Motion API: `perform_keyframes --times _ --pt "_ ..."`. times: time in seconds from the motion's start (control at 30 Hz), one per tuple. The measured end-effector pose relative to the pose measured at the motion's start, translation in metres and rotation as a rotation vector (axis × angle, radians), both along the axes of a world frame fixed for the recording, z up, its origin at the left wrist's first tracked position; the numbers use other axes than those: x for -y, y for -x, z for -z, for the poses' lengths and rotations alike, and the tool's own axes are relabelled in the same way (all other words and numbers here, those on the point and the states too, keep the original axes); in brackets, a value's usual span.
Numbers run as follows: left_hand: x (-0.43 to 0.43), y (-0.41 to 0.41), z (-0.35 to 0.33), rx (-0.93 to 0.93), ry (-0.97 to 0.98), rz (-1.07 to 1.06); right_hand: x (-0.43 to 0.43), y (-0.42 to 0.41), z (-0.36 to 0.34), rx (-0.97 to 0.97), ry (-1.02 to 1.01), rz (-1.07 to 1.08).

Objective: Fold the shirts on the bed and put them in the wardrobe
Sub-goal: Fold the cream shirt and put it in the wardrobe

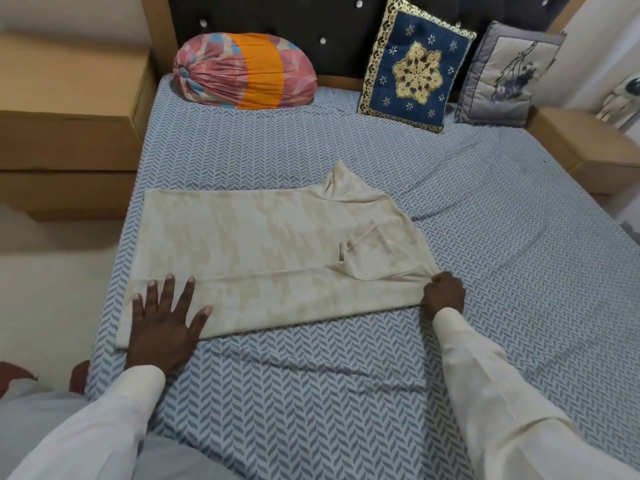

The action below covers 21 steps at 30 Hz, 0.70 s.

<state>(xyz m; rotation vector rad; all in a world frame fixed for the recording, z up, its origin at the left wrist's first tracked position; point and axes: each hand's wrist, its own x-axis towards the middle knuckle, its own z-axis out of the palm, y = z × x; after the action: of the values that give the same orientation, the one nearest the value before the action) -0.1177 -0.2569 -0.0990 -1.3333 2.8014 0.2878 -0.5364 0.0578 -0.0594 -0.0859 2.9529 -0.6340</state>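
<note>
While pinning the shirt to the bed at near left with the left hand, fingers apart, gripping its near right edge, right hand fingers clamped on it.

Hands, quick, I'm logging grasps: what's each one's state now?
Left hand: open, pressing flat on the cream shirt.
Right hand: closed, gripping the shirt's corner.

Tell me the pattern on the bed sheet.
Blue-grey herringbone on the bed sheet, head view.
</note>
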Motion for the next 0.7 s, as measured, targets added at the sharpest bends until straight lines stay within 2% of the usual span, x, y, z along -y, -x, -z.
perform_keyframes --times 0.07,0.1,0.2,0.3,0.37,0.57,0.7 --pt "0.002 0.003 -0.005 -0.022 0.019 -0.021 0.023 -0.001 -0.008 -0.047 0.013 0.020" --pt "0.003 0.009 -0.008 -0.039 0.034 -0.032 0.038 -0.005 -0.010 -0.091 0.044 -0.037" --pt "0.025 0.025 -0.012 -0.071 0.068 -0.046 0.102 -0.022 -0.004 -0.193 0.120 -0.403" --pt "0.054 0.038 -0.013 -0.036 0.066 -0.031 0.172 -0.038 0.000 -0.127 0.111 -0.708" --pt "0.076 0.048 -0.017 -0.011 0.062 -0.020 0.215 -0.037 0.000 -0.081 0.010 -0.819" --pt "0.156 0.087 -0.036 0.078 0.062 0.018 0.311 0.001 -0.024 0.066 -0.372 -0.775" --pt "0.216 0.113 -0.049 0.197 -0.032 0.021 0.344 0.017 -0.028 0.052 -0.480 -0.776"
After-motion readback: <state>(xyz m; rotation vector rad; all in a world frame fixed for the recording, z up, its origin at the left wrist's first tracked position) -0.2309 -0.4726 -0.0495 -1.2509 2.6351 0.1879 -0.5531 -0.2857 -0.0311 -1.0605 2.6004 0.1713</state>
